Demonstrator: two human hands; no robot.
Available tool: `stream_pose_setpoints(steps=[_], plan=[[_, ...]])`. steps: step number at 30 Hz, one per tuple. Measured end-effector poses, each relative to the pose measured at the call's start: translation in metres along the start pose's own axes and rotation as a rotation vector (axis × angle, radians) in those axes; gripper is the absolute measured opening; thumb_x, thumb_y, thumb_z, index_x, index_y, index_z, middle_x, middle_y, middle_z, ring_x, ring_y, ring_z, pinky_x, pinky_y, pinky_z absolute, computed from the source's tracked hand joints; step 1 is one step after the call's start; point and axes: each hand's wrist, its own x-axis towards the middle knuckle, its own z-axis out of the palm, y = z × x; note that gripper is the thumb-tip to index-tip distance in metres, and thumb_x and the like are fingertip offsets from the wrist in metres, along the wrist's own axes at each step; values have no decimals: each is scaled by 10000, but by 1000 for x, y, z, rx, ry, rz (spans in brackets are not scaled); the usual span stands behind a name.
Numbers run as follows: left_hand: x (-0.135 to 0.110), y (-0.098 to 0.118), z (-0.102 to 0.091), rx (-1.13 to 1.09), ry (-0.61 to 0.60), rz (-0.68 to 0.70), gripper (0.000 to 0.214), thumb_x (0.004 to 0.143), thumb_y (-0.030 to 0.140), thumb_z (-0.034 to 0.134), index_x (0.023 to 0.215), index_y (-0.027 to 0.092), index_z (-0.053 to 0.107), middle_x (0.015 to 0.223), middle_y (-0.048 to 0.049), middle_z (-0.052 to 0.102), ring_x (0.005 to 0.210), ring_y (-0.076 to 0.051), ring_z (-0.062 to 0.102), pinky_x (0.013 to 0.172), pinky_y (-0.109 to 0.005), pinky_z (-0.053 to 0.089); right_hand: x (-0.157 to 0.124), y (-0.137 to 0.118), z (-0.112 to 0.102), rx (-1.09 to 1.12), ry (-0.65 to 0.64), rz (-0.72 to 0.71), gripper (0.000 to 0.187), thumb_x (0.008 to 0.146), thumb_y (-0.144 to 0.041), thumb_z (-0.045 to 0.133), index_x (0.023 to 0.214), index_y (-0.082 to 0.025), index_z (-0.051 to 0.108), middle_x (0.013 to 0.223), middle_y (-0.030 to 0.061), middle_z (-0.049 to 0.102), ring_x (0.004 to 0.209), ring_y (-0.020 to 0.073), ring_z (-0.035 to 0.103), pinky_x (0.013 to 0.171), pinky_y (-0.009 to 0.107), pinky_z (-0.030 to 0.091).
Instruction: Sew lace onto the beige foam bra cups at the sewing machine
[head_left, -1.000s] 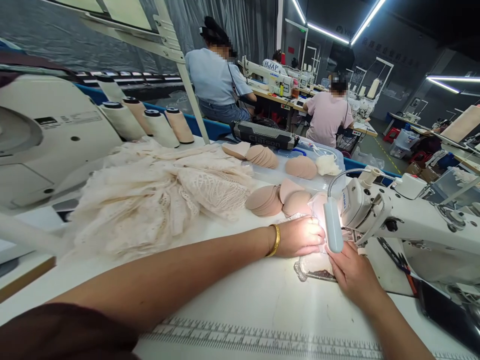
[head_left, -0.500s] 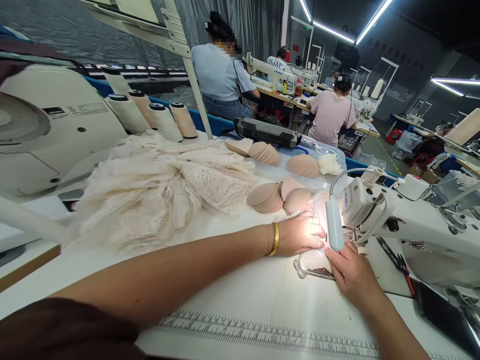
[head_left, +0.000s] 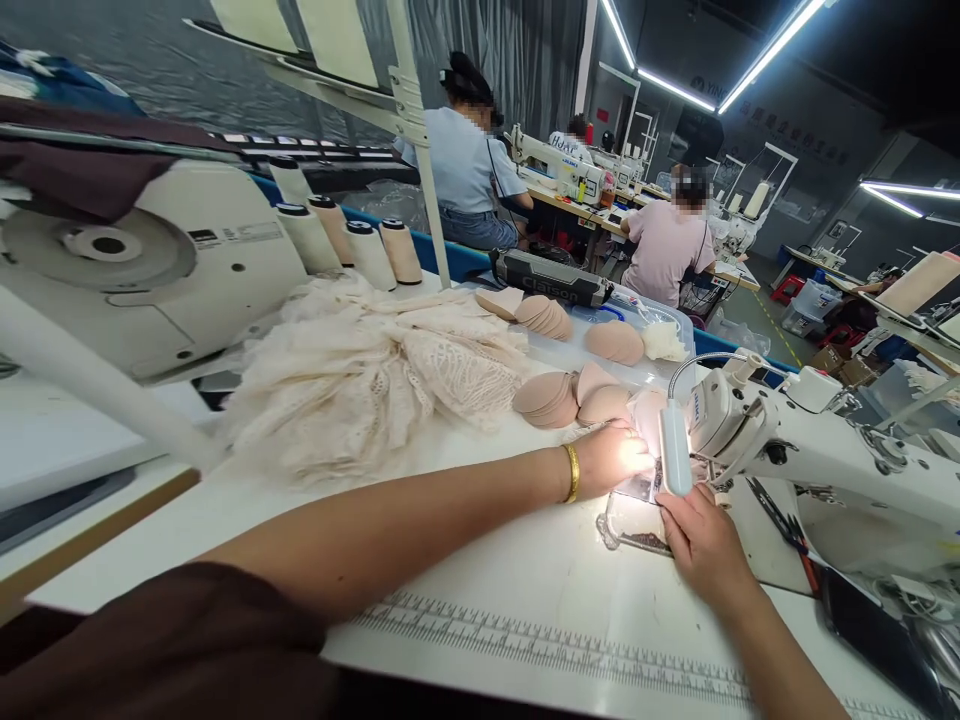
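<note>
My left hand (head_left: 609,462), a gold bangle at its wrist, has its fingers curled on a pale pink fabric piece (head_left: 646,412) beside the sewing machine (head_left: 739,405). Strong light washes out the fingertips and the cloth. My right hand (head_left: 703,540) is closed, thumb against fingers, just in front of the needle area. What it pinches is hidden by the lamp (head_left: 675,450) on its bent neck. Between and below the hands lies a clear-topped plate (head_left: 636,520) set in the table. Stacks of beige round pads (head_left: 546,400) sit beyond my left hand.
A heap of cream lace fabric (head_left: 375,370) spreads over the left of the table. Behind it stand thread cones (head_left: 401,250) and another machine (head_left: 150,260). A ruler strip (head_left: 555,640) runs along the front. Scissors (head_left: 776,515) and a dark phone-like slab (head_left: 870,630) lie at right.
The view has shifted, so most things appear slightly further right. My left fingers have drawn back a little from my right hand, baring more of the plate between them.
</note>
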Motion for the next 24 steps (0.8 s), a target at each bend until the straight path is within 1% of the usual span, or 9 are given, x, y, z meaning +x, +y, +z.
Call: stream_pose_setpoints(steps=[6,9,11,13,16,18,20,22,24], plan=[[-39,27,-33,-241,73,97,284,898,35,553,1108,208,636,1046,-52,730,973,-182,655,907,-341,474,5,-39,6,821,-26,536,245,995,-434,554,1139,-250,479,806,-5,673,691,186,624,622,292,487],[-73,64,-58,-435,169,-70,201,950,126,553,1099,211,660,1151,-86,715,1090,-215,635,984,-386,461,10,-67,10,1119,77,674,366,938,-436,646,1180,-267,429,738,-48,631,651,164,592,604,266,467],[-92,91,-70,-768,69,-347,133,984,246,564,982,192,685,1001,-74,725,957,-204,659,886,-351,507,10,-85,13,1168,194,711,407,917,-430,679,1208,-284,436,729,-62,605,647,155,581,627,270,479],[-102,114,-73,-1338,-108,-648,239,972,406,620,1020,181,688,942,-63,730,881,-192,689,807,-315,541,6,-101,17,1158,303,711,407,924,-443,673,1237,-301,453,740,-61,586,657,155,586,653,285,506],[-100,128,-65,-1927,100,-1000,446,859,523,754,1092,153,666,1074,-104,730,998,-216,705,907,-337,543,-12,-122,25,1049,357,659,339,964,-462,632,1238,-296,523,790,-30,596,696,165,611,675,304,544],[-93,126,-57,-1968,408,-1086,474,761,487,853,1025,139,669,1050,-109,730,982,-221,697,904,-339,538,-24,-131,29,936,298,603,277,982,-462,616,1187,-276,599,828,0,626,724,175,629,681,310,562],[-86,122,-51,-1917,555,-1101,487,678,418,921,988,139,669,991,-89,733,927,-214,689,854,-331,541,-32,-133,28,843,197,538,277,1000,-458,591,1197,-271,644,988,52,688,889,214,677,799,359,588],[-83,121,-48,-1889,549,-1089,505,633,374,952,989,145,677,975,-66,732,906,-203,682,834,-321,538,-33,-127,22,798,124,509,343,1015,-471,561,1294,-286,634,1280,94,666,1198,270,626,1018,453,533],[-84,125,-50,-1935,412,-997,524,624,369,959,1017,142,696,988,-67,735,905,-204,680,830,-318,534,-29,-116,15,839,86,553,420,1026,-501,526,1386,-297,594,1466,101,573,1374,294,517,1122,514,457]])
